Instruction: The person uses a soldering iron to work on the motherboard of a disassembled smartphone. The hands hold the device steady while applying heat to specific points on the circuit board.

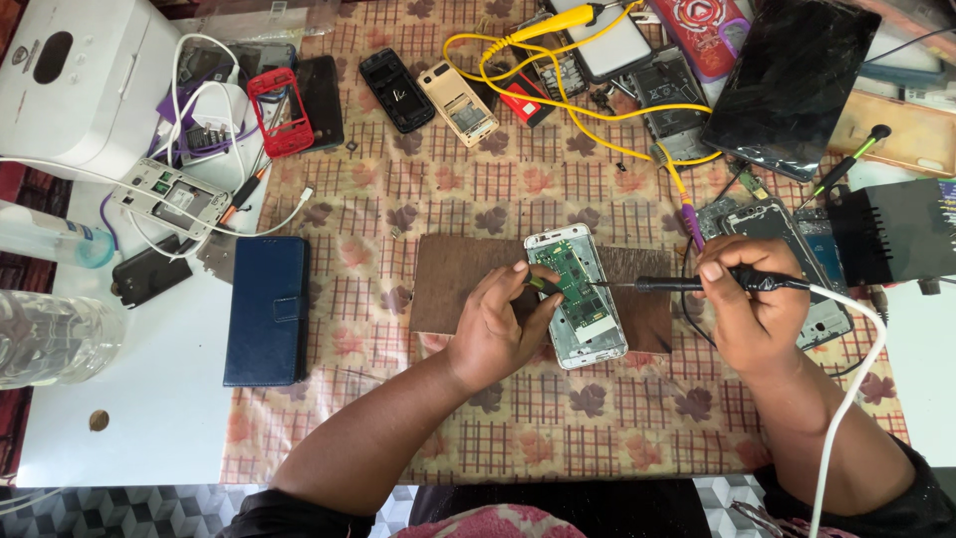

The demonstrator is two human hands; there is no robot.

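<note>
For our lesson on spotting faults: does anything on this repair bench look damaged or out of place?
Yes. The dark tablet at the top right has a cracked screen, with pale lines running across its glass.

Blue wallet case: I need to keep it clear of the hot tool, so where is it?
In the head view the blue wallet case lies on the left, at the tablecloth's edge, left of the brown board.
</note>
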